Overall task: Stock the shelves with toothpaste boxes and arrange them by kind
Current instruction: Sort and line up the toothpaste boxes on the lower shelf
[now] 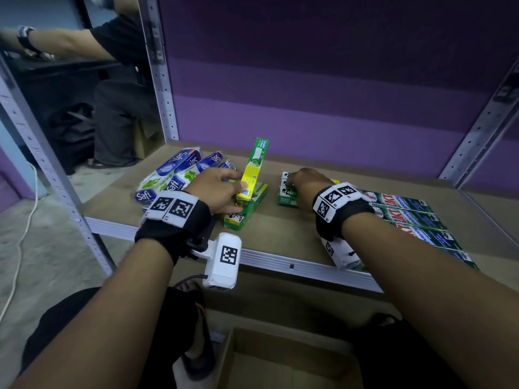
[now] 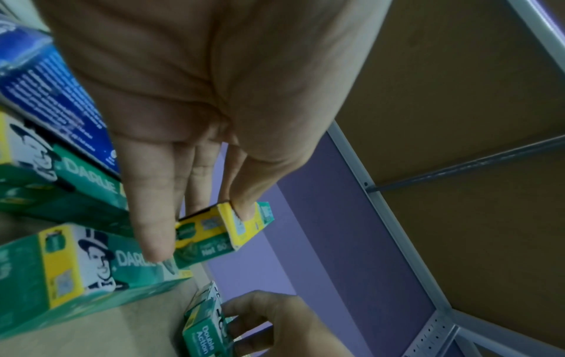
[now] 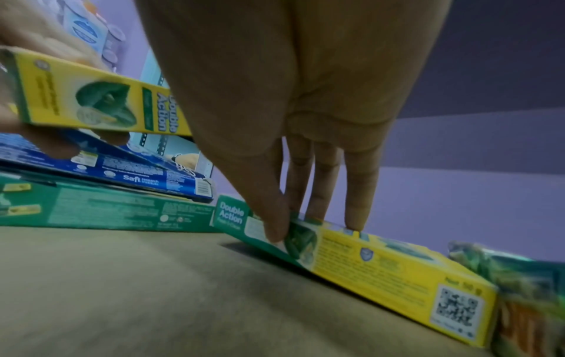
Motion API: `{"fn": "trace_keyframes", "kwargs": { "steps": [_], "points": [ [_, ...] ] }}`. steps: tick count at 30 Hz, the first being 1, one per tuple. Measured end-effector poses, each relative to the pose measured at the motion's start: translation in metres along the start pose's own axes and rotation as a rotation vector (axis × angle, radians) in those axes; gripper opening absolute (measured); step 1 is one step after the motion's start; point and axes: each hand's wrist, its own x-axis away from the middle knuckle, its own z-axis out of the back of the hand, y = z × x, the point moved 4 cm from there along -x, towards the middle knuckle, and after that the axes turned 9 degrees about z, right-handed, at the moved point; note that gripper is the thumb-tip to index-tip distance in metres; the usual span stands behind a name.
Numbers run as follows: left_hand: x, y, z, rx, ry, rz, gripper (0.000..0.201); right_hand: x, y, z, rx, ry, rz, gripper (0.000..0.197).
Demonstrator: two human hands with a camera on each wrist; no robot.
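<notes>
My left hand (image 1: 237, 189) pinches one end of a yellow-and-green Darlie box (image 1: 255, 167), which is raised and tilted over a stack of green Darlie boxes (image 1: 248, 210). The left wrist view shows the thumb (image 2: 244, 209) on that box's (image 2: 214, 232) yellow end. My right hand (image 1: 292, 182) grips a small Darlie Double Action box (image 1: 286, 196) on the shelf board (image 1: 303, 231). In the right wrist view the thumb (image 3: 275, 229) presses its side while fingers rest on top, and the box (image 3: 382, 265) sits tilted. Blue Safi boxes (image 1: 174, 175) lie at the left.
Dark green boxes with red lettering (image 1: 412, 217) lie in a row at the right of the shelf. Metal rack uprights (image 1: 163, 88) stand at both sides. An open cardboard carton (image 1: 280, 360) sits below the shelf. Another person (image 1: 112, 80) sits beyond the left upright.
</notes>
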Motion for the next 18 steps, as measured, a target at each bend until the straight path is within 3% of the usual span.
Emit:
{"fn": "trace_keyframes", "kwargs": {
  "steps": [9, 18],
  "points": [
    [-0.003, 0.0, 0.004, 0.036, -0.031, 0.002, 0.037, -0.004, 0.004, -0.002, 0.0, -0.001, -0.075, 0.053],
    [-0.006, 0.0, 0.002, 0.056, -0.046, -0.012, 0.036, 0.011, 0.026, 0.004, -0.122, 0.031, -0.226, 0.037]
  ]
}}
